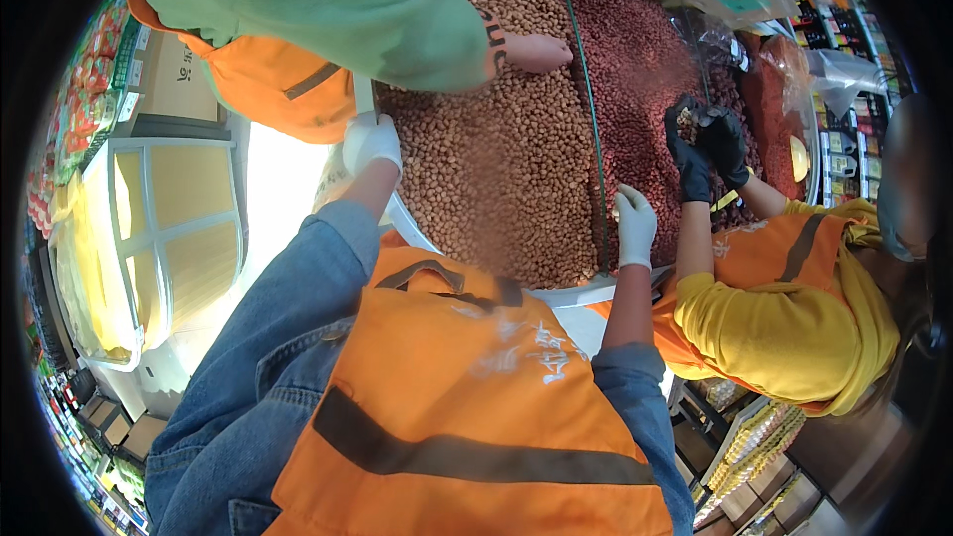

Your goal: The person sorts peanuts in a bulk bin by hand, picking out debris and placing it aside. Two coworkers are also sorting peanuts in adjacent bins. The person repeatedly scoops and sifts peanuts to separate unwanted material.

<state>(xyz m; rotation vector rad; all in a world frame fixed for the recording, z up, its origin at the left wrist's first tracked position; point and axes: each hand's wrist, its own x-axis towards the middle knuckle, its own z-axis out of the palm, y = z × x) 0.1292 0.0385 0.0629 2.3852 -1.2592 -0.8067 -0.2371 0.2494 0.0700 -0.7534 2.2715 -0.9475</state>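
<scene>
My left hand (pixel 373 143), in a white glove, is at the left rim of a large bin, its fingers closed over the edge beside a plastic bag (pixel 332 177). In a white glove too, my right hand (pixel 635 227) is raised over dark red nuts or beans (pixel 628 37), just right of the green divider (pixel 588 100). Its fingers are bent together, with something small and pale at the fingertips that I cannot make out. Light brown nuts or beans (pixel 514 186) fill the bin's left part.
A co-worker's bare hand (pixel 540 53) reaches over the brown heap. Another co-worker's black-gloved hands (pixel 703 138) hold small pale pieces at the right. Packaged goods (pixel 97 89) and a yellow-panelled crate (pixel 190 231) stand at the left. A clear bag (pixel 845 78) lies at the right.
</scene>
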